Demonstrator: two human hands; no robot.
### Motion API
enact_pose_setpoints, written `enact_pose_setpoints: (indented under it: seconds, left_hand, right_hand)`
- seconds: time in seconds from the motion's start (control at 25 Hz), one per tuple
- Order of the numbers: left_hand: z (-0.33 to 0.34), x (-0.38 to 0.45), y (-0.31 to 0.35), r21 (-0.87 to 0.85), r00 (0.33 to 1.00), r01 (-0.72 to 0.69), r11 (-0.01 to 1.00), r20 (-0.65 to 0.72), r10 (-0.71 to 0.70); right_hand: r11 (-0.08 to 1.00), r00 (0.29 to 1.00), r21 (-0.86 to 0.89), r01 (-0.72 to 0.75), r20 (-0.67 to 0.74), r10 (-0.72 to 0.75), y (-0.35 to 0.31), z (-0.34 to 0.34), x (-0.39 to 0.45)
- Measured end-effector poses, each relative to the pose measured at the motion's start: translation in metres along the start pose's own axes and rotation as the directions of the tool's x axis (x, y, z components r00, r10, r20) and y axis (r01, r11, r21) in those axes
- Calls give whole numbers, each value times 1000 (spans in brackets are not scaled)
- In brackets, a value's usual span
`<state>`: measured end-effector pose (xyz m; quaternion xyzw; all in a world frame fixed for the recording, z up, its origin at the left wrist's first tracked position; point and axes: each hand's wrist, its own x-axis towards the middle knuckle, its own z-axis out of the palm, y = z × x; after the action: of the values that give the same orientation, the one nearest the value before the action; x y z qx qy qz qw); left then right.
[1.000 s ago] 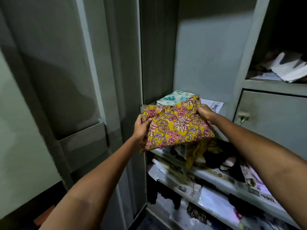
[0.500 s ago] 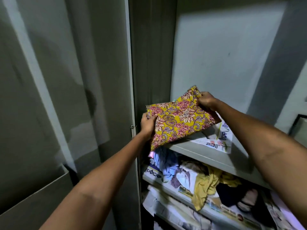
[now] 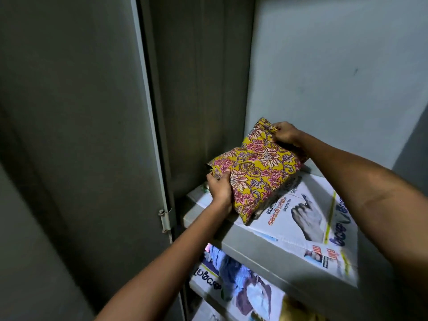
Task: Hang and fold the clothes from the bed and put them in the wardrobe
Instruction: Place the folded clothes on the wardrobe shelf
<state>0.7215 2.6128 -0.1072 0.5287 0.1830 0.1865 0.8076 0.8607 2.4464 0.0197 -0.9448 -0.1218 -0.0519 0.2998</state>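
Head view, folded yellow floral cloth (image 3: 257,169) on newspaper-lined wardrobe shelf (image 3: 234,237), left hand (image 3: 220,187) gripping near corner, right hand (image 3: 286,135) pinching far corner, newspaper (image 3: 308,218) headlines in non-Latin script, unreadable.

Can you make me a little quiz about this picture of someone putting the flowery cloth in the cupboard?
1. True or false: both hands grip the folded cloth.
2. What lines the shelf under the cloth? A) newspaper B) towel C) plastic bag
3. Fill in: the right hand pinches the cloth's ____ corner, the one nearer the back wall.

Key:
1. True. The left hand holds the near left edge and the right hand holds the other end.
2. A, the newspaper.
3. far.
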Motion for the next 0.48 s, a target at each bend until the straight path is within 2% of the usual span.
enact_pose_setpoints:
  seconds: [0.16,0.24,0.32,0.4,0.48]
  left_hand:
    - [10,16,-23,-63,994,31,998,-98,-37]
    - [12,18,-38,-91,988,120,989,-84,-128]
    - [11,21,-49,-90,976,210,974,-46,-214]
    - [6,26,-50,-127,968,253,959,28,-251]
    - [1,28,-42,-201,955,296,934,91,-283]
  right_hand:
    - [990,993,-97,105,54,-100,-8,23,34]
    - [977,992,-173,123,58,-115,-1,41,41]
    - [938,997,-337,76,54,-61,12,60,37]
    - [907,1000,-422,-8,-29,-5,27,72,26]
    - [935,977,-333,-124,-205,57,41,75,10]
